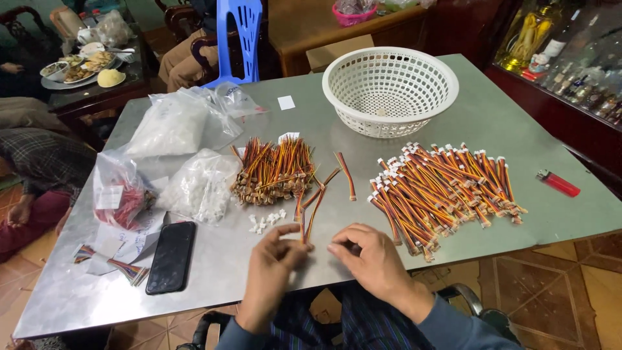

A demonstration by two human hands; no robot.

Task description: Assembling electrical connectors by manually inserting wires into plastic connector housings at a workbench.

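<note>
Your left hand [275,256] pinches the near end of one striped wire lead [303,228]; your right hand [369,256] is curled, fingertips together, contents not discernible. Loose white connectors [265,221] lie just beyond. Judged partway: big pile [444,191] with white ends on the right, unfitted bundle [272,172] still centre, white basket [391,91] holds nothing.
</note>
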